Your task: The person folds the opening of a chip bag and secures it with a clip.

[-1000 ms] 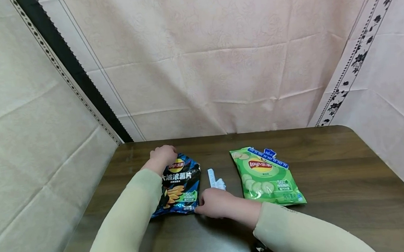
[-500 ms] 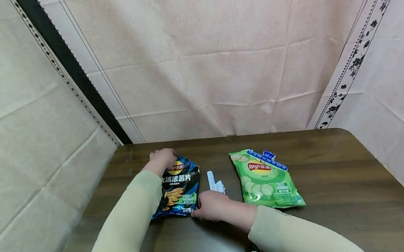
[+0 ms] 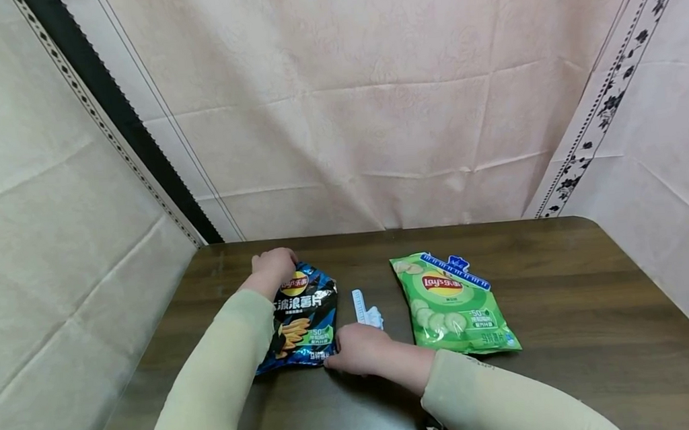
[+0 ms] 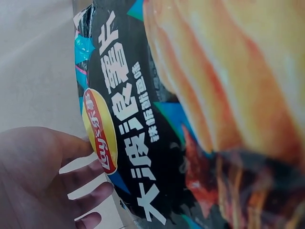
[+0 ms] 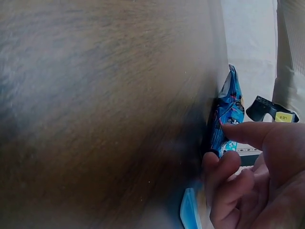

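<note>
A black and blue potato chip bag (image 3: 304, 316) lies face up on the left part of the table. My left hand (image 3: 273, 266) grips its upper left corner; in the left wrist view, fingers (image 4: 78, 179) meet the bag's edge beside the yellow and red logo. At the lower right corner, my right hand (image 3: 361, 350) pinches the bag. The right wrist view shows the thumb (image 5: 248, 133) on the blue bag (image 5: 228, 119), with the other fingers curled beneath. A pale blue, ruler-marked clip (image 3: 360, 306) lies just beyond the right hand, which partly covers it.
To the right lies a green potato chip bag (image 3: 449, 308) with a dark blue, ruler-marked clip (image 3: 457, 271) across its top. The brown wooden table (image 3: 569, 292) ends at a cloth-covered back wall (image 3: 375, 138), with cloth on both sides.
Both hands and the black bag have shifted slightly to the left. The right forearm has moved a little left as well. The green bag stays where it was on the table.
</note>
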`<state>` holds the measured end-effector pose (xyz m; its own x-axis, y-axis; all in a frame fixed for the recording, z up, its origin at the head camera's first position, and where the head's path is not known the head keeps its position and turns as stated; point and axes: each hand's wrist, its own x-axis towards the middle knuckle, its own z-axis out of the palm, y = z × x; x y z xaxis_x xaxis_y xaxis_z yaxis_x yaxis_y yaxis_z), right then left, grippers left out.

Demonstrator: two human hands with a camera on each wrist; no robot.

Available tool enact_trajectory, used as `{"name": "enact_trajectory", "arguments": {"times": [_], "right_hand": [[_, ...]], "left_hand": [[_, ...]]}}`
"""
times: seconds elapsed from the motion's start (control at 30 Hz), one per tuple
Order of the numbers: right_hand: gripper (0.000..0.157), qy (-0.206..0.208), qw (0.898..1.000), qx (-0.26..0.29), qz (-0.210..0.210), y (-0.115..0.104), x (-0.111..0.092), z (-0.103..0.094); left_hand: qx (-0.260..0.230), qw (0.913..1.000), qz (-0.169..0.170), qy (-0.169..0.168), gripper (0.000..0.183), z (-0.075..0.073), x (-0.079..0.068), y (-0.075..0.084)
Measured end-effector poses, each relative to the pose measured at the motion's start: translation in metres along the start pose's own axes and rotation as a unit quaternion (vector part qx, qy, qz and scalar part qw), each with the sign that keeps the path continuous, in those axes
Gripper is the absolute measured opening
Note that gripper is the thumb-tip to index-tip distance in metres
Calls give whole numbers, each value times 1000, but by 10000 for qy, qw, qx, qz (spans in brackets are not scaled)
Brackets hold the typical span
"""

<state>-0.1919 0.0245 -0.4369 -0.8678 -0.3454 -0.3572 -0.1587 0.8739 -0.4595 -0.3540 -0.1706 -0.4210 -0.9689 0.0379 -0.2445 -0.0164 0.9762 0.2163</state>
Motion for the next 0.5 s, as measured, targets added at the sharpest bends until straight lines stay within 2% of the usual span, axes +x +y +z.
{"name": "enact_trajectory", "arguments": {"times": [0.5], "right_hand": [[35,-105,9998,56,187,1,0,1]], "left_hand": [[-115,9997,46,219,29,-9,-8,-2]]}}
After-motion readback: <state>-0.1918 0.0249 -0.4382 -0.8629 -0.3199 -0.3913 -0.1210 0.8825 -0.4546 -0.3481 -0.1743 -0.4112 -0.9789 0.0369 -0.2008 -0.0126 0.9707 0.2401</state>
